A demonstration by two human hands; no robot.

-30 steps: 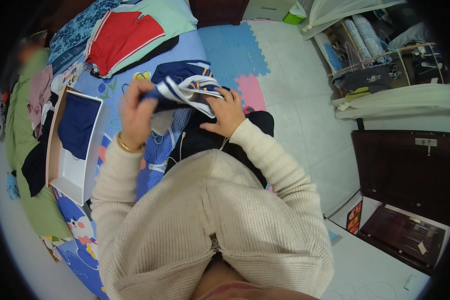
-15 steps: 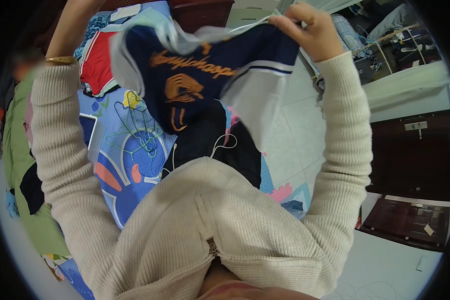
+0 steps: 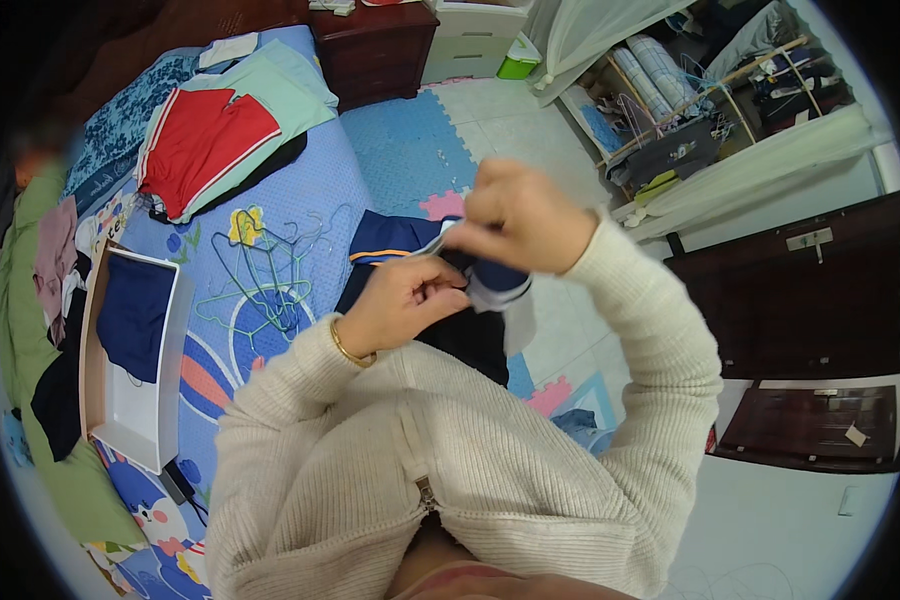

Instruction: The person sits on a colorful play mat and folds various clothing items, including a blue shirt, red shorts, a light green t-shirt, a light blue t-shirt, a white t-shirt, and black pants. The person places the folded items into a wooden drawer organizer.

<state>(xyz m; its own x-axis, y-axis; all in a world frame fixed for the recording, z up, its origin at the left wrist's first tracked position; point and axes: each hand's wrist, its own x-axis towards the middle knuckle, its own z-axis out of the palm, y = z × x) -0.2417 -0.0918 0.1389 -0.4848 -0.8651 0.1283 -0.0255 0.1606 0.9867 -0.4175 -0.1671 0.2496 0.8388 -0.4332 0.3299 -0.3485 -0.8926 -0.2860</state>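
Observation:
In front of my chest I hold a navy and white shirt (image 3: 385, 236) with an orange stripe, bunched and partly hidden behind my hands. My left hand (image 3: 400, 305), with a bracelet at the wrist, has its fingers curled on the shirt's near edge. Slightly higher and to the right, my right hand (image 3: 525, 215) pinches the shirt's pale edge; its fingers are a little blurred. Navy and white cloth hangs below the right hand. Beneath the shirt is black fabric over my lap.
On the blue patterned bed (image 3: 320, 185) lie several hangers (image 3: 260, 270), red shorts (image 3: 210, 140) on a pile of clothes, and a white box (image 3: 130, 410) holding a folded navy garment (image 3: 135, 315). A dark nightstand (image 3: 375, 50) stands beyond. A drying rack (image 3: 715, 95) with clothes is at far right.
Both hands have come down and closer together. The shirt, spread out high before, is now lowered and gathered between them, with its printed front out of sight.

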